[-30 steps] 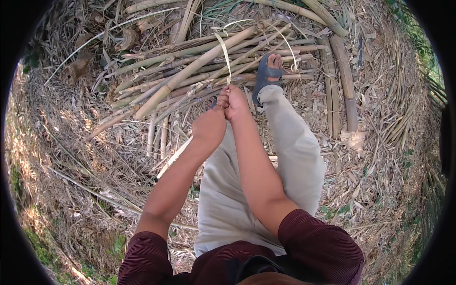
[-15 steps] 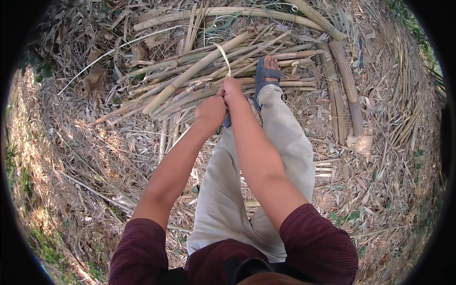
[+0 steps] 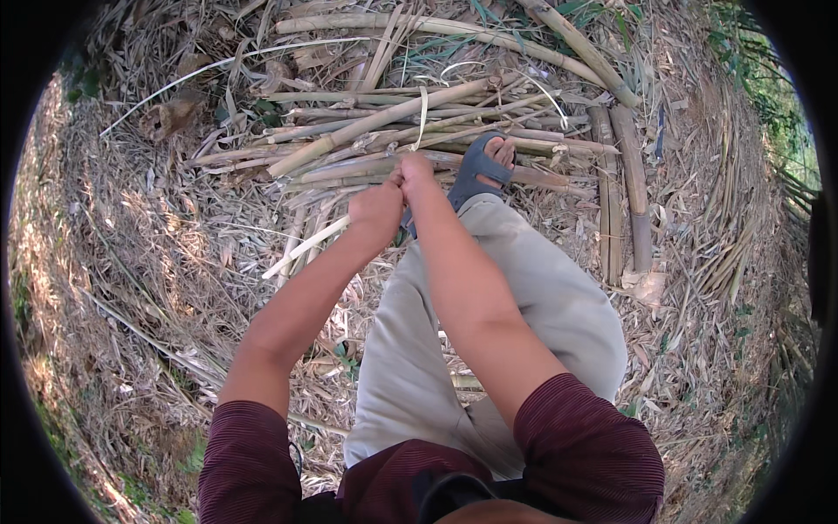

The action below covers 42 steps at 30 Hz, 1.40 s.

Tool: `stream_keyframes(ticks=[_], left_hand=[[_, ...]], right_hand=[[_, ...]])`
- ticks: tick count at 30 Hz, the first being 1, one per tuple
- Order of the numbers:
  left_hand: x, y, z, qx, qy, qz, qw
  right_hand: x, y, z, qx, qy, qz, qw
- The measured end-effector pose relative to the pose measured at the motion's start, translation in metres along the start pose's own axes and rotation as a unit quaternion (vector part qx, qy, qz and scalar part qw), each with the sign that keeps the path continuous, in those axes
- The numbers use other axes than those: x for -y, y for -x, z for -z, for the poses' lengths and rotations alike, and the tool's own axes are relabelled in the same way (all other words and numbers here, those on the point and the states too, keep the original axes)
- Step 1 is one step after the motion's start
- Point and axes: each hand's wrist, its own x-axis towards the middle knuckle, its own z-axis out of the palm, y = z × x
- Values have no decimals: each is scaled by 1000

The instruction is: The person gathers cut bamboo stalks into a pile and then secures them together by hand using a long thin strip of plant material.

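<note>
A bundle of cut bamboo stalks (image 3: 349, 140) lies on the ground in front of me. Across it runs a pale, narrow bamboo strip (image 3: 423, 113), leading down into my closed right hand (image 3: 415, 169) at the near side of the bundle. My left hand (image 3: 375, 212) is closed just beside it, its fingers against the right hand's. From the left hand a pale tail of strip (image 3: 305, 248) sticks out toward the lower left. Where the strip passes between the two hands is hidden by the fingers. My sandalled foot (image 3: 482, 168) presses on the bundle's near right side.
Thick bamboo poles lie past the bundle (image 3: 436, 24), at the upper right (image 3: 580, 51) and upright in view at the right (image 3: 637, 192). A long thin strip (image 3: 201, 74) lies at the far left. Dry leaf litter (image 3: 166, 288) covers the ground.
Both hands have shifted slightly down and left, still together. The bundle's stalks have shifted, and the foot has turned and moved nearer. The strip's tail now shows plainly below the left hand.
</note>
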Motion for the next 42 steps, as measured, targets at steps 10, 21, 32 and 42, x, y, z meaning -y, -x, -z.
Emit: stream_keyframes(ticks=[10,21,32,42], left_hand=[[-9,-27,-6,-46,-82,-45,994],[-11,-78,-10,281,-35,-224,933],[40,-151,-48,-412,101,-44,904],[119,-237,-9,-396,110,-37,911]], right_hand=[[44,-8,5,143,8,5,990],[78,44,20,154,25,-50,986],[69,34,50,333,-156,-150,918],[70,44,55,298,-97,-114,943]])
